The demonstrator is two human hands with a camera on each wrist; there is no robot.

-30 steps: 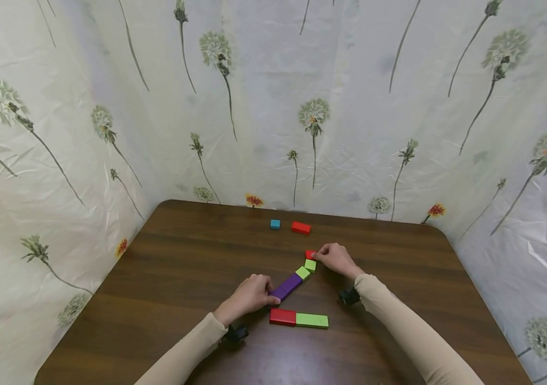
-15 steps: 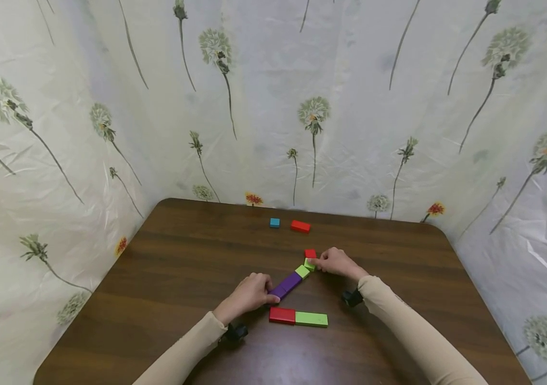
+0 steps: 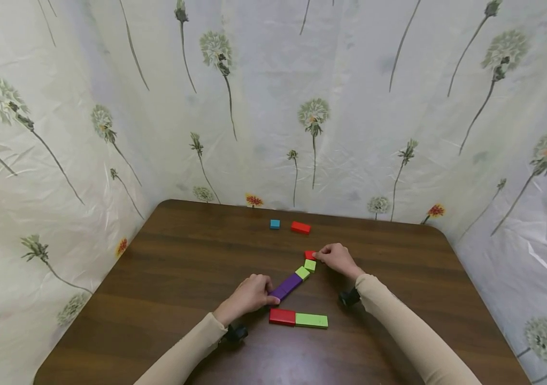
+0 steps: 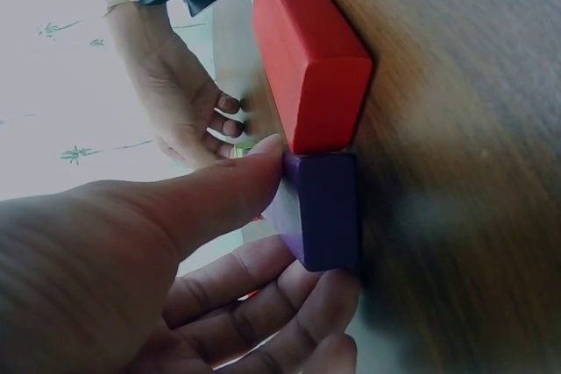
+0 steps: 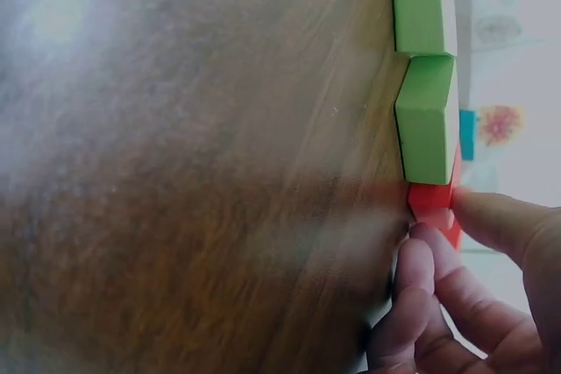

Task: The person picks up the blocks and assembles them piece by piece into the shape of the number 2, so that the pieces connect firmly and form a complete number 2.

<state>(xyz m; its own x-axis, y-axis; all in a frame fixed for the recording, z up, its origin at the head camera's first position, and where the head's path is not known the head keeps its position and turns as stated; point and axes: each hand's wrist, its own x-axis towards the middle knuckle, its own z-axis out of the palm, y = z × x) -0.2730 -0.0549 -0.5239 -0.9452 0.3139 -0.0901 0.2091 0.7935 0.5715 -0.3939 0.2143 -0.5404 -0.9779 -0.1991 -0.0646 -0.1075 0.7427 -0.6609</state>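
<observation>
A slanting row of blocks lies on the table: purple pieces point(image 3: 286, 286), a green block point(image 3: 302, 273), a second green block point(image 3: 309, 266) set at an angle, and a small red block point(image 3: 309, 255) at the far end. My left hand point(image 3: 252, 293) holds the near purple end, thumb on one side and fingers on the other, as the left wrist view shows on the purple block point(image 4: 329, 212). At the far end, my right hand point(image 3: 338, 259) pinches the small red block point(image 5: 428, 203) between thumb and fingertips. That block sits right beside the green block point(image 5: 425, 120).
In front of the slanting row, a larger red block point(image 3: 282, 317) and a long green block point(image 3: 311, 321) lie end to end. Farther back are a blue block point(image 3: 275, 224) and a red block point(image 3: 300, 228). A flower-patterned curtain point(image 3: 273, 107) hangs behind the brown table point(image 3: 182, 256).
My right hand moves from the small red block down to the angled green block, then back to the red one. My left hand stays at the purple end.
</observation>
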